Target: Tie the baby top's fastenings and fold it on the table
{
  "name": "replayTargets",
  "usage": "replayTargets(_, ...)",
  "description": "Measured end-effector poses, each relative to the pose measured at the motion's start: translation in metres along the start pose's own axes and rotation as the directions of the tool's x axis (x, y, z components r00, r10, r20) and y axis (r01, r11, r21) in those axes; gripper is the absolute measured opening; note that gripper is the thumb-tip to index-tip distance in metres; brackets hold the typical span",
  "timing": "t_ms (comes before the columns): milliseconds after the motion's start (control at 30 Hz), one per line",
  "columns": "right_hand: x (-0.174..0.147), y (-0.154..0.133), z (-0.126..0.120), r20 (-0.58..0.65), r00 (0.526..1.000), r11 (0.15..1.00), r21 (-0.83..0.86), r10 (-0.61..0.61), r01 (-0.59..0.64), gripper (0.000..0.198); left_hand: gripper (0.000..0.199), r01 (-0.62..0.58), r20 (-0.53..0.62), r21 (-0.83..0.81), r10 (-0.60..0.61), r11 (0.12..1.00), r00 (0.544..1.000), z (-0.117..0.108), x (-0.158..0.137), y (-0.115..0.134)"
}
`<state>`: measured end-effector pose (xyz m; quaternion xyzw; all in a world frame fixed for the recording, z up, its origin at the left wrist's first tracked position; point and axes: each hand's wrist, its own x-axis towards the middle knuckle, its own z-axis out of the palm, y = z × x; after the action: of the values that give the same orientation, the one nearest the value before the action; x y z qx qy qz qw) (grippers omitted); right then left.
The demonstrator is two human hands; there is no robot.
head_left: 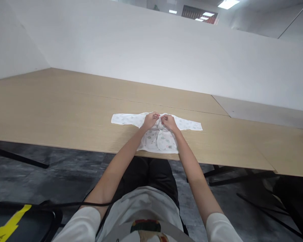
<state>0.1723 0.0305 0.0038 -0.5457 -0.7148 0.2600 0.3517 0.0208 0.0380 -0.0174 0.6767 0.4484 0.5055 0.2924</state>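
Observation:
A small white baby shirt point(147, 143) with a faint printed pattern lies spread on the wooden table, sleeves stretched out to both sides. Its front opening runs down the middle, and the hem lies close to the table's front edge. Near the neckline, my left hand point(151, 120) pinches the fabric on one side of the opening. Just to its right, my right hand point(168, 121) pinches the other side, fingertips almost meeting those of the left. Whatever small part of the shirt sits between the fingertips is too small to make out.
The wooden table point(53, 111) stretches wide to both sides, with a white partition point(141, 50) behind it. A black chair point(27, 225) with yellow tape stands at lower left. A dark cable point(73, 204) crosses by my left arm. Dark table legs point(229, 178) show below right.

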Motion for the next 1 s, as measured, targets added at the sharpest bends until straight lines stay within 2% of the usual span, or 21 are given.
replayTargets(133,0.001,0.001,0.005,-0.038,0.999,1.0,-0.013,0.017,-0.018,0.018,0.013,0.038,0.006,-0.043,-0.037,0.998,0.999,0.0,0.0,0.0)
replayTargets(367,0.002,0.002,0.014,-0.092,0.993,0.997,0.038,0.075,-0.072,0.014,0.018,0.074,-0.018,-0.005,-0.074,0.997,0.997,-0.002,-0.003,0.007)
replayTargets(600,0.006,0.005,0.017,-0.035,0.973,0.955,0.206,0.227,-0.215,0.01,0.021,0.055,-0.023,0.022,-0.055,0.998,0.998,0.0,-0.003,0.004)
replayTargets(800,0.007,0.004,0.016,0.038,0.934,0.875,0.34,0.355,-0.346,0.008,0.021,-0.005,0.014,0.223,0.002,0.975,1.0,-0.002,-0.002,-0.001)
replayTargets(900,0.005,0.004,0.014,0.042,0.939,0.897,0.284,0.342,-0.339,0.007,0.021,-0.043,0.031,0.373,0.034,0.927,0.999,-0.005,-0.002,-0.002)
replayTargets(1000,0.004,0.004,0.013,0.032,0.953,0.931,0.203,0.302,-0.302,0.004,0.01,-0.049,0.031,0.501,0.038,0.864,0.999,-0.009,-0.003,0.0)
